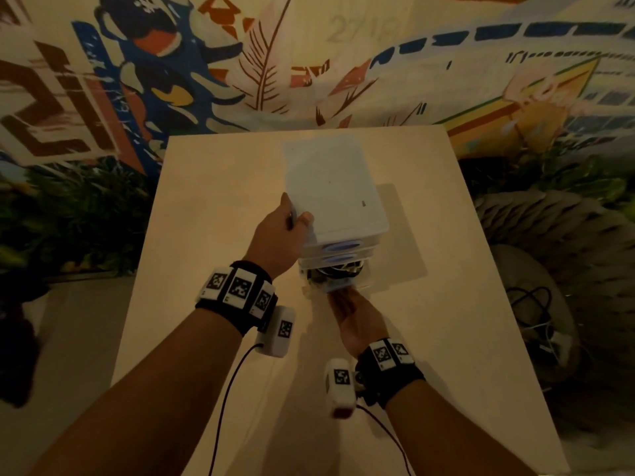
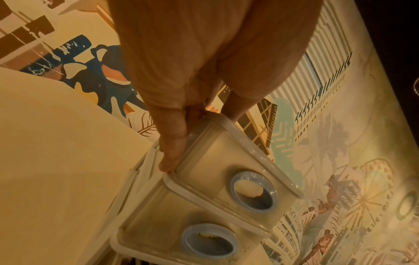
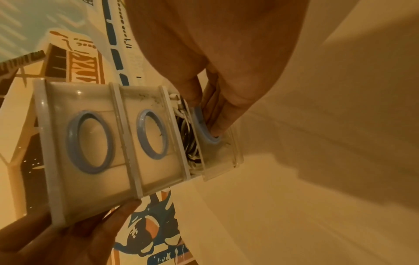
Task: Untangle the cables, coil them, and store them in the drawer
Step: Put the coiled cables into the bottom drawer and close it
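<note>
surface: pale wooden table in front of a painted mural wall.
right hand: nearest; fingertips hooked in the blue ring pull of the bottom drawer, which stands partly out.
cables: black and white, bundled inside that drawer.
left hand: fingers and thumb clasp the top corner of the translucent drawer unit, steadying it.
upper drawers: both closed.
progress: looks nearly finished; judging by this, only pushing the drawer home remains.
</note>
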`<move>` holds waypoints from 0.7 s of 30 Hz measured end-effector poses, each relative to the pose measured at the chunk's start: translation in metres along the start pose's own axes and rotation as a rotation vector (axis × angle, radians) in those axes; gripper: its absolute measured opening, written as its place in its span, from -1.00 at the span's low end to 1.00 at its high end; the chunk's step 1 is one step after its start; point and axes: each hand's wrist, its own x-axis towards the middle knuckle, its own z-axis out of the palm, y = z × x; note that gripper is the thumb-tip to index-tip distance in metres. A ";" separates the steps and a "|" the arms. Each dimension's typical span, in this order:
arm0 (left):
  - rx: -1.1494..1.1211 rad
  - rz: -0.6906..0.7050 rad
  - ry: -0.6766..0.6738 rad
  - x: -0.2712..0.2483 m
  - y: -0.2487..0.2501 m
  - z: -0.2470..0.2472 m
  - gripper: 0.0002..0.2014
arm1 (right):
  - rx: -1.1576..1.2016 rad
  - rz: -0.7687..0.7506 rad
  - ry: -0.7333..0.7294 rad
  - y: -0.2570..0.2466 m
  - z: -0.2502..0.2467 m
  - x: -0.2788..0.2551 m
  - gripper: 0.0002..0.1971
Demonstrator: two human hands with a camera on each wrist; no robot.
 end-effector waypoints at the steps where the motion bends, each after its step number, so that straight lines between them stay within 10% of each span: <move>1: -0.004 -0.005 -0.001 -0.001 0.001 0.001 -0.31 | 0.010 0.002 -0.003 -0.001 0.003 0.002 -0.68; 21: -0.181 -0.081 -0.027 -0.008 0.015 -0.005 -0.35 | -0.077 0.052 -0.042 -0.022 0.019 0.012 -0.72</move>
